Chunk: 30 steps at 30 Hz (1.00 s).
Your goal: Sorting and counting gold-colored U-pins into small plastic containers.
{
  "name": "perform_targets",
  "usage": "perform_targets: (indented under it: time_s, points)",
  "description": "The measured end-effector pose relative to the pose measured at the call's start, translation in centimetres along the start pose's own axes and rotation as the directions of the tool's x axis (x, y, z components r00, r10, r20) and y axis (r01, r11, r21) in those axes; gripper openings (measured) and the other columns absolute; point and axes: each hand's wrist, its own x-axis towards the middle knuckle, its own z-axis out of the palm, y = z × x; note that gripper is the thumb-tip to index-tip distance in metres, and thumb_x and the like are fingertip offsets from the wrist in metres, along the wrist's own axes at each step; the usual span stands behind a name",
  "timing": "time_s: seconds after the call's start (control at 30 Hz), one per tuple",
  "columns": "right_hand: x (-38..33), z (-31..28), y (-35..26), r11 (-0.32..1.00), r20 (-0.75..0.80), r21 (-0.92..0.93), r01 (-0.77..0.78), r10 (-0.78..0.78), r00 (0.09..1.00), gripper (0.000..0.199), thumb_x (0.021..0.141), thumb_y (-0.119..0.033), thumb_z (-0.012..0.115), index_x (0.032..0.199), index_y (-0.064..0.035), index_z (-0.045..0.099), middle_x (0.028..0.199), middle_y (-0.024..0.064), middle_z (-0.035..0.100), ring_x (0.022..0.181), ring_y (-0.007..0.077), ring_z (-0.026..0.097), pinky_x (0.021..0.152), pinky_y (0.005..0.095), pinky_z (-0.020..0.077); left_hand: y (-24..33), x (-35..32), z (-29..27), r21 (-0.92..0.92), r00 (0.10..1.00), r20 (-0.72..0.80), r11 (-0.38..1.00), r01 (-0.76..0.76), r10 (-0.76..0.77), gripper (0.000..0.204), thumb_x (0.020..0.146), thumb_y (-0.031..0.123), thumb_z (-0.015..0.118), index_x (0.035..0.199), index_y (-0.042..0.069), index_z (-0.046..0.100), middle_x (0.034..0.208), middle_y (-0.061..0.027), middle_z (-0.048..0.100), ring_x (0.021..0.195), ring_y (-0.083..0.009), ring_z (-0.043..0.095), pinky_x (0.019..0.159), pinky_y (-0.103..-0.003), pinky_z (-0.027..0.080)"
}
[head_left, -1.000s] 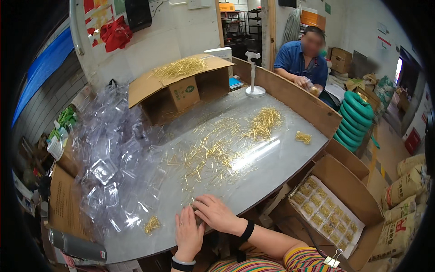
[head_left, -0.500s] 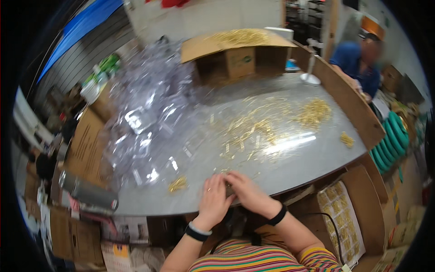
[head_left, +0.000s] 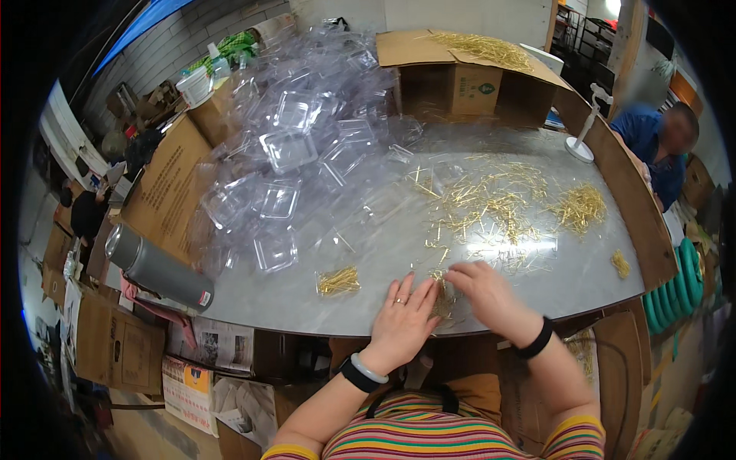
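Note:
On the grey tabletop (head_left: 368, 303), near its front edge, my left hand (head_left: 406, 318) lies flat with its fingers a little apart. Thin gold-coloured wire-like pieces (head_left: 440, 299) lie just to its right, between the two hands. My right hand (head_left: 491, 295) reaches in from the right, slightly raised, fingers stretched and bent toward those pieces; I see nothing held in it. A small gold bundle (head_left: 338, 281) rests left of my left hand. Farther off are many scattered gold pieces (head_left: 491, 203), with a denser heap (head_left: 579, 208) to their right.
Clear plastic boxes (head_left: 287, 149) form a large pile at left. A grey bottle (head_left: 157, 268) stands tilted in view at the left edge. Cardboard (head_left: 640, 207) borders the right side; a cardboard box (head_left: 471, 57) stands behind, beside a white stand (head_left: 580, 147). A person (head_left: 655, 146) sits beyond.
My hands were close together, fingertips nearly touching; now the right hand has drawn away to the right and the left lies flatter. The view has shifted, so the table sits farther right.

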Motion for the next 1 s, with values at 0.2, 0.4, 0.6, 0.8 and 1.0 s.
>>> perform_targets:
  time_s: [0.2,0.4,0.6,0.8,1.0]
  points:
    - [4.2,0.2,3.6,0.992,0.146,-0.095,0.080,-0.066,0.987,0.022,0.088,-0.004,0.056,0.110,-0.0020,0.060,0.109,0.0178,0.063,0.099,0.0374,0.062,0.086,0.0447,0.0515,0.5,0.3,0.9,0.085,1.000,0.006,0.996,0.011,-0.011,0.057,0.099,0.037,0.054,0.144,0.002,0.049,0.144,-0.0133,0.049,0.136,-0.0358,0.042,0.114,-0.051,0.031]
    - [5.8,1.2,5.5,0.985,0.094,-0.126,-0.119,0.132,0.987,0.007,0.092,-0.005,0.056,0.098,-0.0014,0.058,0.101,0.0193,0.063,0.091,0.0394,0.064,0.081,0.0472,0.0523,0.6,0.4,1.1,0.084,0.999,-0.007,0.995,0.045,-0.045,0.057,0.100,0.038,0.052,0.144,0.001,0.049,0.144,-0.0133,0.050,0.137,-0.0337,0.042,0.115,-0.050,0.029]
    - [3.6,-0.2,3.4,0.987,-0.133,-0.152,-0.046,0.026,0.991,0.032,0.090,-0.012,0.064,0.121,-0.0016,0.060,0.115,0.0193,0.063,0.104,0.0387,0.061,0.087,0.0436,0.0519,0.3,0.3,0.8,0.033,0.998,-0.001,0.998,0.056,-0.056,0.057,0.100,0.035,0.054,0.145,0.001,0.046,0.145,-0.0149,0.049,0.138,-0.0338,0.041,0.115,-0.051,0.030]
    - [-3.3,0.0,-1.6,0.980,0.000,-0.102,-0.169,0.170,0.986,0.058,0.083,-0.034,0.077,0.126,-0.0016,0.056,0.123,0.0168,0.060,0.113,0.0383,0.057,0.094,0.0464,0.0467,-1.4,-0.9,0.1,-0.522,0.975,-0.069,0.840,0.144,-0.211,0.079,0.092,0.031,0.069,0.151,-0.004,0.031,0.148,-0.0262,0.040,0.140,-0.0435,0.035,0.117,-0.057,0.025]
    - [-4.2,4.6,-1.7,0.992,-0.298,-0.016,-0.129,0.118,0.947,0.058,0.082,-0.023,0.077,0.132,-0.0038,0.055,0.130,0.0133,0.061,0.122,0.0354,0.054,0.104,0.0487,0.0377,-1.7,-1.0,-1.1,-0.209,0.995,0.088,0.976,0.067,-0.050,0.093,0.085,0.039,0.076,0.149,-0.010,0.029,0.149,-0.0282,0.038,0.143,-0.0459,0.030,0.119,-0.057,0.022]
